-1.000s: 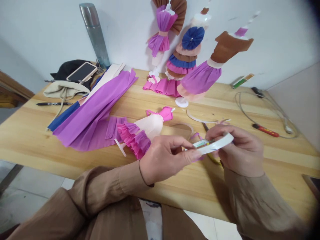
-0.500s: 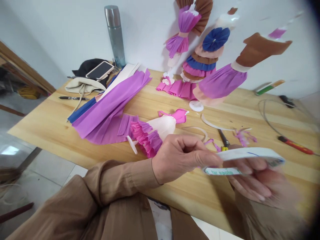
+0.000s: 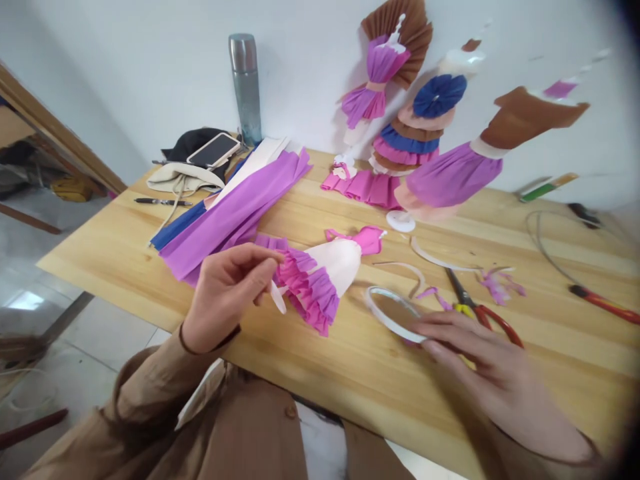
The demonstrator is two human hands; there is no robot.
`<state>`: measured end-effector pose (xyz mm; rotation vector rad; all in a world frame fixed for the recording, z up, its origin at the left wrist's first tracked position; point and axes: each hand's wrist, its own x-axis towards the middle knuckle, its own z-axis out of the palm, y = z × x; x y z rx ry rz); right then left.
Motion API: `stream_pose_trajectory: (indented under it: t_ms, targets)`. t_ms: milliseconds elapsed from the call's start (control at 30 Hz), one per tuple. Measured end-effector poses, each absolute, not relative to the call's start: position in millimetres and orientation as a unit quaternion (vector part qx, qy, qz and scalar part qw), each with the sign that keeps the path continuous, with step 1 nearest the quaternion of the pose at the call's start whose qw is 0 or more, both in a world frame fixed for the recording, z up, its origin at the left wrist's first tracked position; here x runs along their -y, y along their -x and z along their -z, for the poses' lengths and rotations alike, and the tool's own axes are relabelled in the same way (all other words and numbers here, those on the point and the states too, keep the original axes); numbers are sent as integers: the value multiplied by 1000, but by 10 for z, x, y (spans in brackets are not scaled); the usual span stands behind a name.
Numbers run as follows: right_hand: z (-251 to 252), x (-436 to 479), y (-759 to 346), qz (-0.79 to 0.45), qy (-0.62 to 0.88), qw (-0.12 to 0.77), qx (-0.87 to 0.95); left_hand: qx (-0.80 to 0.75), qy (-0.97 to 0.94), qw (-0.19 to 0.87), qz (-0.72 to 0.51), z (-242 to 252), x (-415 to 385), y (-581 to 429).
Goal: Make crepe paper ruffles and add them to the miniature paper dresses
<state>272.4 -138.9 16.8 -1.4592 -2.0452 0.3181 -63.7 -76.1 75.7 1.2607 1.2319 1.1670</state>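
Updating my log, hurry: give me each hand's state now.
Left hand: thumb and forefinger pinched; can't tell if anything is held.
Right hand: closed on the edge of the white tape roll.

At four o'clock, the right hand (image 3: 477, 370) partly hides the tape roll (image 3: 393, 325) and scissors (image 3: 484, 312). At eight, whether the left hand (image 3: 233, 293) pinches anything cannot be told; at three, the edge crops a red tool (image 3: 605, 305).

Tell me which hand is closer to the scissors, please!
Right. The right hand is close by the scissors, partly hiding their handles. The left hand is farther away, near the dress's ruffles.
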Motion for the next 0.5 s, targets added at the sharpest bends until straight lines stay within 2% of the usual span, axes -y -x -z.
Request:
stream_pose_trajectory:
  t_ms: [200, 500]
  targets:
    - [8, 1271, -2519, -101, 485, 283, 821, -559, -670, 358, -333, -342, 670, 922]
    - [87, 1288, -2429, -25, 533, 251, 807, -543, -668, 418, -289, -169, 653, 920]
